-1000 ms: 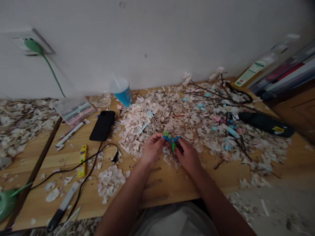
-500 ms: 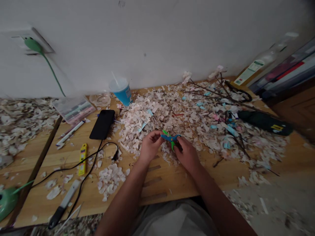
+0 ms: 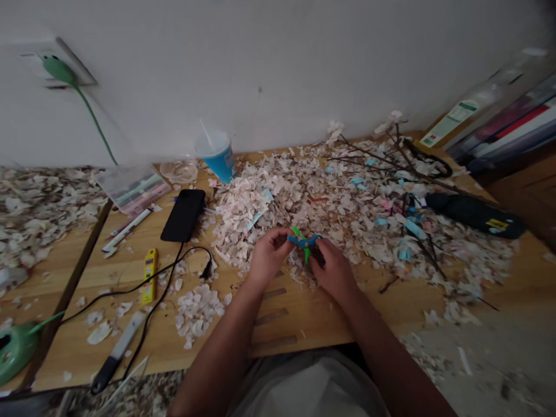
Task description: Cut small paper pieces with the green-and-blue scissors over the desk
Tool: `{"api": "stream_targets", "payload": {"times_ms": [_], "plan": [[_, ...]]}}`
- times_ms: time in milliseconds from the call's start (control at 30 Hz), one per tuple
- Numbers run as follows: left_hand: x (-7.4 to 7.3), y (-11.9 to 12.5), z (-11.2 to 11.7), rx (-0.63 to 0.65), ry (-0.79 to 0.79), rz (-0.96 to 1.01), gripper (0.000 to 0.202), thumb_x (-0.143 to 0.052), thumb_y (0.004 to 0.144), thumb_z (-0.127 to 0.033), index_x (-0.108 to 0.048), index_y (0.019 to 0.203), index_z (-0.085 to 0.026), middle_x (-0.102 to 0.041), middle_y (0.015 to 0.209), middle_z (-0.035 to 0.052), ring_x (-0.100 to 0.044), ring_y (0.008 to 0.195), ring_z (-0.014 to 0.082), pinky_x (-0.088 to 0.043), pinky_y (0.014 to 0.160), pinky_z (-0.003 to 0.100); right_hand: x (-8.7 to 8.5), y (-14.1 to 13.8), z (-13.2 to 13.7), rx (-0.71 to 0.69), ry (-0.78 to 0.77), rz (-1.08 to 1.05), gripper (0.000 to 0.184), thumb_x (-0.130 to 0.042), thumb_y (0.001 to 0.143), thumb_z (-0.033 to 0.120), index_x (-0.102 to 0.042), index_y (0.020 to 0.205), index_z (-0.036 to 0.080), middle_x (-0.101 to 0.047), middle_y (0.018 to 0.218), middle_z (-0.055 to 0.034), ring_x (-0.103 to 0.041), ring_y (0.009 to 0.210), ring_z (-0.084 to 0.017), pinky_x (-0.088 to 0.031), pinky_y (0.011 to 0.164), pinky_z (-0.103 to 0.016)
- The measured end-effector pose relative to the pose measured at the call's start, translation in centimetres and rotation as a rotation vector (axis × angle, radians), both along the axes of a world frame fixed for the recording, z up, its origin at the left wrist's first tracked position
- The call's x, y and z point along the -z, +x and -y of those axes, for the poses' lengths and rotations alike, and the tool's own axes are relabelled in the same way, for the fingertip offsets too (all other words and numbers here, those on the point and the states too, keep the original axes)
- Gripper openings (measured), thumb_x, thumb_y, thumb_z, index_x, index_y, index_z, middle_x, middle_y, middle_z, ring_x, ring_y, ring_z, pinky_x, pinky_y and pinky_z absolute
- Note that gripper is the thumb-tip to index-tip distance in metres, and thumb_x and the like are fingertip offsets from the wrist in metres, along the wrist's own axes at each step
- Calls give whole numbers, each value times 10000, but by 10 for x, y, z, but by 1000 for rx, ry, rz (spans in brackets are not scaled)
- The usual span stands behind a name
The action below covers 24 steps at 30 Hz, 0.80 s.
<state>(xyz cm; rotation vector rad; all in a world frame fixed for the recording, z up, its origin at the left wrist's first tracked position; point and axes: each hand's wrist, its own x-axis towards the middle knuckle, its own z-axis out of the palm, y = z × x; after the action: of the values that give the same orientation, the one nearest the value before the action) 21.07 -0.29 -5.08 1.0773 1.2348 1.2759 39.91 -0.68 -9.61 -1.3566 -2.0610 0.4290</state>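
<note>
Hands barely shifted, left hand (image 3: 268,258), right hand (image 3: 333,270) pinching blue-green scissors (image 3: 304,241)

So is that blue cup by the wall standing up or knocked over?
Tilted but not knocked over: the blue cup leans left on the wooden table, mouth up, with a straw sticking out.

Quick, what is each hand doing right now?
Left hand: closed on something small, too hidden to name.
Right hand: closed on the blue-and-green scissors.

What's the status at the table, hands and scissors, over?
Left hand and right hand both on the small blue-green scissors. Held above the paper scraps. Nothing between hands.
</note>
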Motion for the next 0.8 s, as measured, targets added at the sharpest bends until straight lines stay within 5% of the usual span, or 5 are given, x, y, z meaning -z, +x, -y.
{"api": "stream_targets", "payload": {"times_ms": [800], "plan": [[6,-4,2,0,91,-205,138,-667,803,-201,-752,912,-192,-681,826,37,-580,720,134,-435,673,232,5,0,1,24,-8,0,356,-510,871,244,-588,1216,205,-673,1134,-163,-647,1051,-316,-536,894,-476]]}}
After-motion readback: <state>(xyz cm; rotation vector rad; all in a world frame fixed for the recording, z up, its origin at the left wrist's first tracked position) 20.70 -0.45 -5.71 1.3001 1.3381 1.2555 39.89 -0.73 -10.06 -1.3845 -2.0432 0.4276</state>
